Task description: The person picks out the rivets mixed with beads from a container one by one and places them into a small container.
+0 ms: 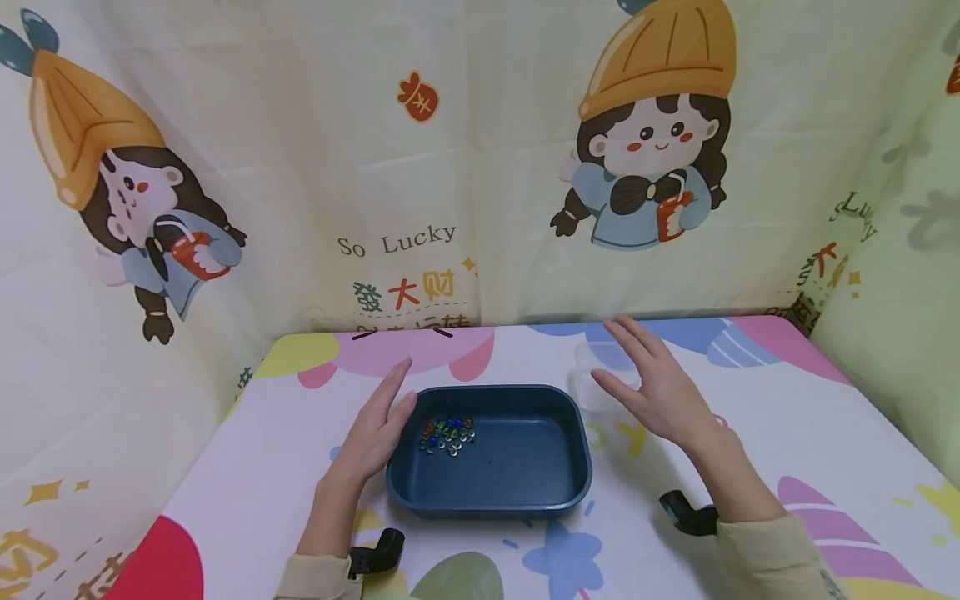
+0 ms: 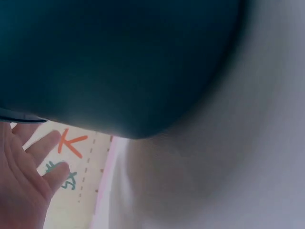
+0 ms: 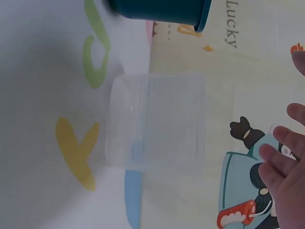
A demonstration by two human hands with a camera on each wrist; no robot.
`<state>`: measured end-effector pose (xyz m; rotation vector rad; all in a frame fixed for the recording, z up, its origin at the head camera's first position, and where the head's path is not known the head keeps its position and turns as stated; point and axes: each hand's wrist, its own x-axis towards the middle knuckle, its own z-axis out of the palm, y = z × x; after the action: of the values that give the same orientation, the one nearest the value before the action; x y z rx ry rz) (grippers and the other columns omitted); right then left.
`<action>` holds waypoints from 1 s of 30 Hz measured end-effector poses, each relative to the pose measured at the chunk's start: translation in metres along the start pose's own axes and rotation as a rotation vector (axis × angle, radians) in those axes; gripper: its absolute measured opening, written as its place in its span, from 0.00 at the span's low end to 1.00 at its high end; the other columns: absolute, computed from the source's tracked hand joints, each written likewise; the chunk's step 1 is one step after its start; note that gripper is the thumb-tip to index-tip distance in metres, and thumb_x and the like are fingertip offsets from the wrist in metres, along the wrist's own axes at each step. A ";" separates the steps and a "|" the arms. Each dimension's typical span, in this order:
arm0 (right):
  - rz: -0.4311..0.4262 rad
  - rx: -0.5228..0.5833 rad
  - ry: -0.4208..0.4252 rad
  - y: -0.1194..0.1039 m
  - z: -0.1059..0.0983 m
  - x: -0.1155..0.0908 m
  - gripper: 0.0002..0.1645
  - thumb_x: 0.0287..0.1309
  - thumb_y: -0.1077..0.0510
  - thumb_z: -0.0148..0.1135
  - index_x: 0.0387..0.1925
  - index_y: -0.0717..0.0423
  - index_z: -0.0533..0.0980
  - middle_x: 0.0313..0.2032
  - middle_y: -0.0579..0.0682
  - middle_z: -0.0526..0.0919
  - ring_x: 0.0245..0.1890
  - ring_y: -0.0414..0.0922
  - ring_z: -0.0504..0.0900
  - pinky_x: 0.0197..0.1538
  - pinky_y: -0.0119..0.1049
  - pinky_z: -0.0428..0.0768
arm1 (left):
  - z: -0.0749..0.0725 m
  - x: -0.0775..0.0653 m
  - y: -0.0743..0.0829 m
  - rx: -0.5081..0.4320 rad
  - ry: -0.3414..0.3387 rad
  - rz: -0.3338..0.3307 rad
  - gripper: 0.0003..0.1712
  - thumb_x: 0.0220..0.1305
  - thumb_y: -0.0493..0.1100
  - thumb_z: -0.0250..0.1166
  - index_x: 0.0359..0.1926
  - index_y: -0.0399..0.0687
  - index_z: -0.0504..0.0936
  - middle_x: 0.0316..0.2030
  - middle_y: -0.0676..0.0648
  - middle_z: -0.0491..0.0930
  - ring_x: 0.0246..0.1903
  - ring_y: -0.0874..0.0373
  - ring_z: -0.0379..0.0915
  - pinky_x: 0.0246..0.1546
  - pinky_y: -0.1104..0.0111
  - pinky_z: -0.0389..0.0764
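Observation:
A dark blue rectangular tray (image 1: 491, 503) stands on the table, with several small shiny glass beads (image 1: 447, 435) in red, green, blue and clear gathered on its left side. My left hand (image 1: 377, 435) is at the tray's left edge, fingers extended and thumb tip overlapping the rim in the head view. Nothing is in its grasp. To the right of the tray, my right hand (image 1: 663, 396) is raised with spread fingers and an empty palm. Close to it sits a see-through plastic container (image 3: 155, 124), partly behind the fingers in the head view.
A patterned cloth (image 1: 255, 467) covers the table. Behind it hangs a printed curtain (image 1: 517, 167) with cartoon figures, which also runs along both sides. Each wrist wears a black camera mount (image 1: 378, 552).

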<state>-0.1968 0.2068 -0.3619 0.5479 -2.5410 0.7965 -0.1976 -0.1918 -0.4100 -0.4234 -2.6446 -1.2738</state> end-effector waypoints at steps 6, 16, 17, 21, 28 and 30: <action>-0.001 0.026 -0.036 -0.005 0.004 0.004 0.44 0.64 0.48 0.69 0.74 0.57 0.63 0.73 0.60 0.61 0.70 0.63 0.62 0.60 0.68 0.69 | 0.003 0.001 -0.005 -0.119 -0.022 -0.014 0.33 0.79 0.51 0.52 0.79 0.52 0.58 0.77 0.46 0.55 0.75 0.46 0.48 0.71 0.44 0.52; -0.057 0.115 -0.062 -0.011 0.013 0.013 0.42 0.63 0.50 0.70 0.73 0.58 0.65 0.71 0.59 0.65 0.69 0.59 0.65 0.62 0.64 0.70 | 0.008 0.002 -0.010 -0.371 -0.047 -0.066 0.30 0.79 0.47 0.51 0.77 0.49 0.62 0.76 0.44 0.58 0.75 0.46 0.51 0.71 0.48 0.53; -0.060 0.122 -0.069 -0.012 0.014 0.014 0.42 0.63 0.50 0.70 0.73 0.58 0.65 0.71 0.59 0.66 0.69 0.59 0.65 0.62 0.63 0.70 | 0.008 0.002 -0.011 -0.386 -0.046 -0.072 0.29 0.79 0.46 0.51 0.77 0.49 0.62 0.75 0.44 0.59 0.74 0.46 0.52 0.71 0.47 0.53; -0.072 0.151 -0.091 -0.016 0.017 0.018 0.41 0.62 0.51 0.70 0.72 0.58 0.66 0.70 0.58 0.68 0.68 0.58 0.67 0.62 0.61 0.71 | 0.009 0.002 -0.012 -0.436 -0.044 -0.075 0.28 0.79 0.45 0.51 0.75 0.47 0.65 0.73 0.42 0.62 0.74 0.45 0.53 0.71 0.46 0.53; -0.118 0.194 -0.108 -0.022 0.024 0.028 0.39 0.61 0.53 0.72 0.71 0.58 0.69 0.64 0.56 0.75 0.57 0.56 0.78 0.55 0.55 0.79 | 0.012 0.002 -0.017 -0.491 -0.054 -0.084 0.26 0.80 0.44 0.49 0.74 0.46 0.67 0.72 0.38 0.65 0.72 0.43 0.56 0.70 0.43 0.53; -0.123 0.203 -0.121 -0.024 0.026 0.031 0.39 0.61 0.53 0.72 0.71 0.57 0.69 0.63 0.56 0.76 0.55 0.56 0.79 0.54 0.55 0.80 | 0.012 0.001 -0.018 -0.504 -0.055 -0.087 0.26 0.79 0.43 0.49 0.73 0.45 0.68 0.71 0.38 0.65 0.72 0.43 0.57 0.70 0.43 0.53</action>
<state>-0.2179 0.1650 -0.3556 0.8319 -2.5197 1.0094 -0.2050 -0.1925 -0.4303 -0.4158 -2.3795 -1.9859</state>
